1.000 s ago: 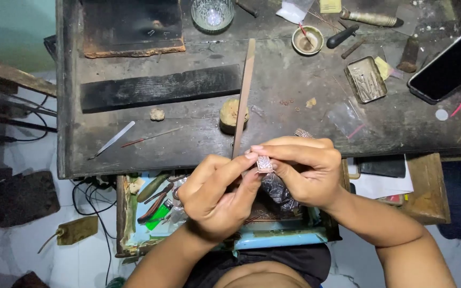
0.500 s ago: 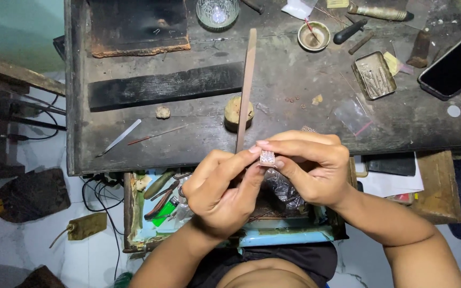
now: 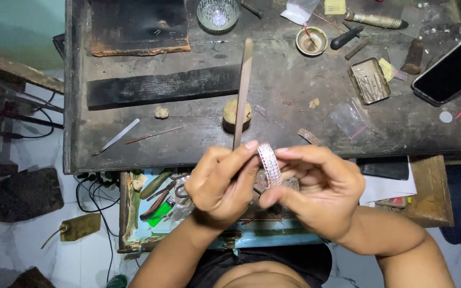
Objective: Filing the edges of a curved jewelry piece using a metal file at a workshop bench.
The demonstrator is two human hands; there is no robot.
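Gripping a silvery, stone-studded bangle [image 3: 269,164] edge-on between both closed hands, left hand [image 3: 222,184] and right hand [image 3: 316,189], just above an open drawer [image 3: 134,213]; also pinching a long file [image 3: 242,90] reaching across the dark workbench [image 3: 294,133].

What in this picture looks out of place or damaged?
The slab at the far left of the workbench has a crumbled, ragged front edge. A second studded band lies loose near the bench edge, apart from the bangle in the hands.
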